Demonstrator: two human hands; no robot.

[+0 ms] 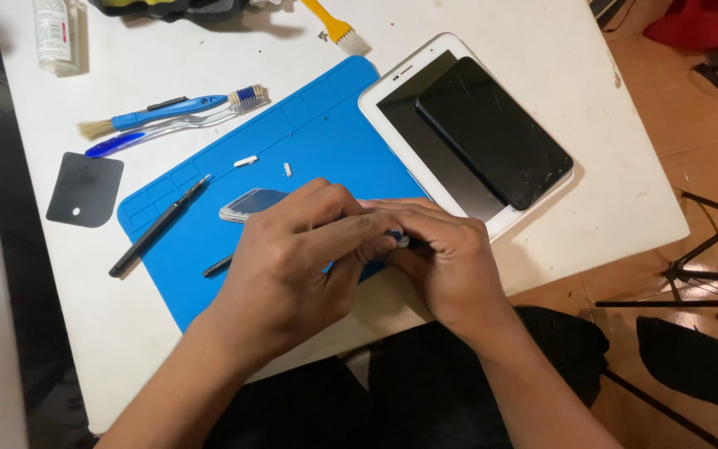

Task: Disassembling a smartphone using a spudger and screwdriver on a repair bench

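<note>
Small bluish part pinched between left hand and right hand, both grips closed, over ribbed blue mat.

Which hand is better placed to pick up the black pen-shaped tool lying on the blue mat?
Probably the left hand. The black pen-shaped tool lies on the blue mat on its side, while the right hand sits farther off, near the white tablet.

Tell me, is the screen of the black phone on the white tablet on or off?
Off. The black phone lies on the white tablet, its cracked glass dark.
</note>
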